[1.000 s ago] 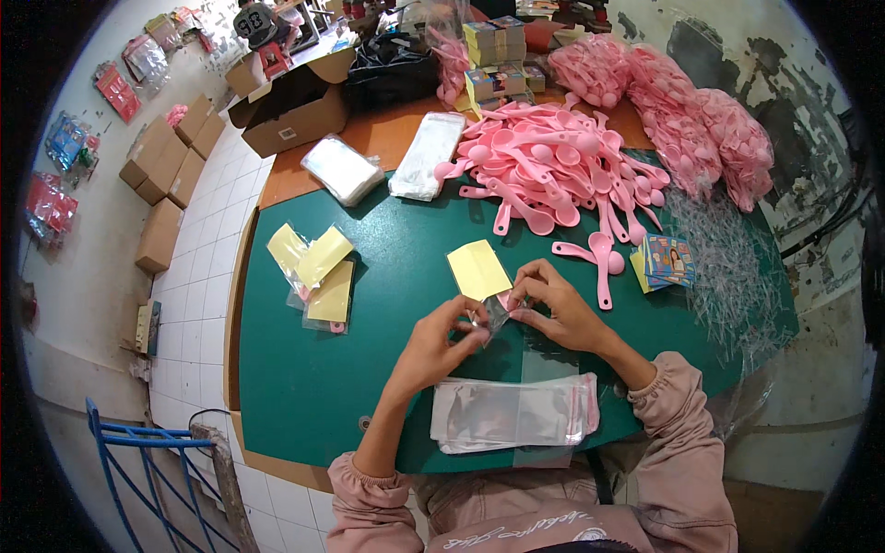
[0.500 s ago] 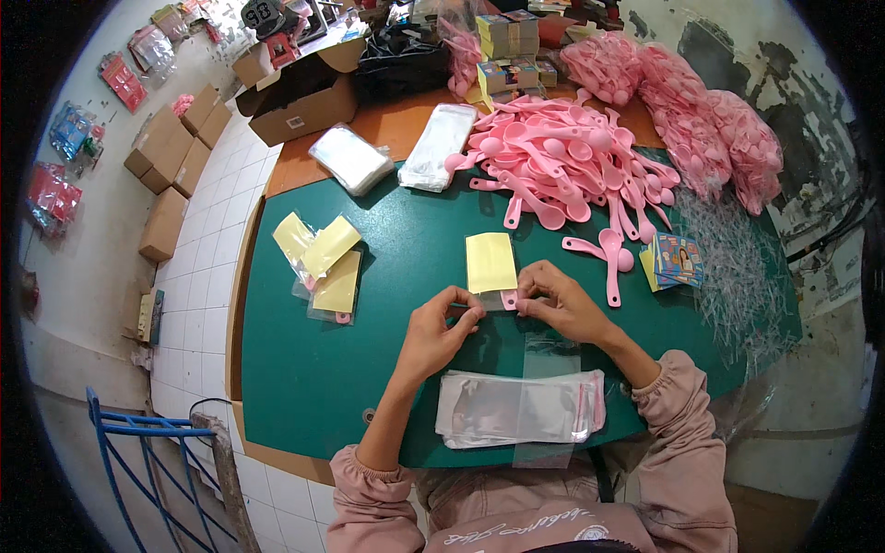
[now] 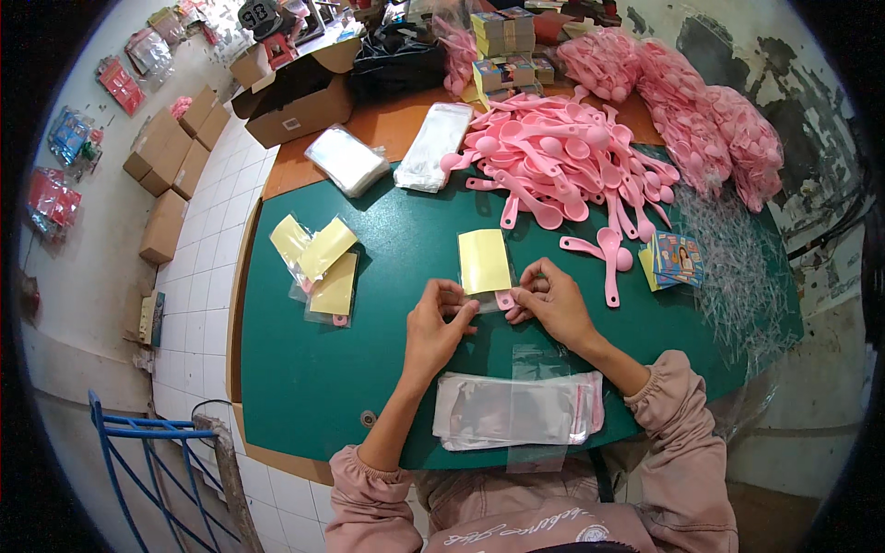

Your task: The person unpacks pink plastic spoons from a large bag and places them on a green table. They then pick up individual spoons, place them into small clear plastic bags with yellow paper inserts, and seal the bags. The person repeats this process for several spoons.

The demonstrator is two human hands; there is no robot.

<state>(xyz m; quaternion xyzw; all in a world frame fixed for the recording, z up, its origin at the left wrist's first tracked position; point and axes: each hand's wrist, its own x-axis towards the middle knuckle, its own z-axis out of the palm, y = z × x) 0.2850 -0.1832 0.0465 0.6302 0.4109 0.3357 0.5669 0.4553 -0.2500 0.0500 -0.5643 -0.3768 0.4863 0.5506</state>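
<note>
Between my hands is a clear plastic bag (image 3: 485,262) with a yellow card inside and a pink spoon handle (image 3: 504,300) at its near end. My left hand (image 3: 440,324) pinches the bag's near left corner with thumb and fingers. At the near right corner, beside the spoon handle, my right hand (image 3: 553,300) pinches the same edge. Just below my hands lies a stack of clear plastic bags (image 3: 479,412), one loose bag set crosswise over it. To the left rest several filled bags (image 3: 334,284) with yellow cards, overlapping each other.
A large heap of pink spoons (image 3: 562,152) covers the far side of the green table (image 3: 313,387). Two pink spoons (image 3: 609,258) and a few printed cards (image 3: 678,258) lie at right, near clear plastic shreds (image 3: 737,276). Behind are stacks of bags (image 3: 347,160) and a cardboard box (image 3: 300,111).
Both hands and the bag have shifted slightly. The left fingers now lie further over the bag's near edge, and the right fingers remain pinched beside the spoon handle.
</note>
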